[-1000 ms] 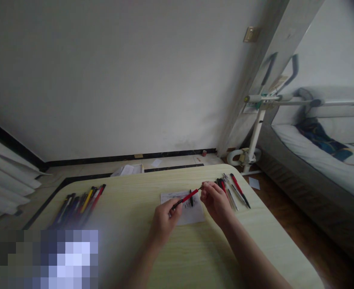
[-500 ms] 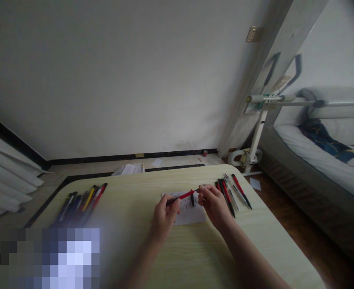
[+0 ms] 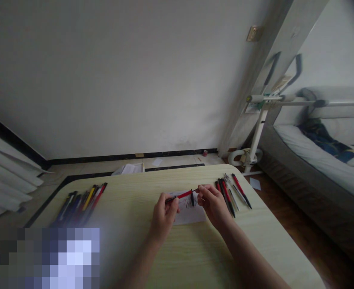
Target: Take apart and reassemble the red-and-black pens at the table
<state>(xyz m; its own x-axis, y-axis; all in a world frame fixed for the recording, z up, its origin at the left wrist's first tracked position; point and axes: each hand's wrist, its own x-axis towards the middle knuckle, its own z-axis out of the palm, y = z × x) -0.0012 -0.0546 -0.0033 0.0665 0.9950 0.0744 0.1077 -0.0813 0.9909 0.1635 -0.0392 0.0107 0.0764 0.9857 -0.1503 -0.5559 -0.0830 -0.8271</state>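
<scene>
My left hand (image 3: 162, 212) is closed around the black end of a red and black pen (image 3: 184, 195), tilted up to the right above the paper. My right hand (image 3: 212, 200) pinches a thin dark pen refill (image 3: 195, 190) at the red barrel's far end; part of it shows between barrel and fingertips. Under the hands lies a white sheet of paper (image 3: 191, 217) with dark and reddish scribbles. A short black pen piece (image 3: 192, 200) shows just below the barrel's tip.
Several red, black and clear pens (image 3: 227, 196) lie right of my right hand. Another group of pens (image 3: 83, 198) is on the left of the table (image 3: 128, 208), partly blurred. Beyond are a wall (image 3: 128, 80), white exercise equipment (image 3: 258, 128) and a sofa (image 3: 285, 140).
Both hands stay almost in place, with the pen and refill still between them. Any shift of the refill is too small to be sure of.
</scene>
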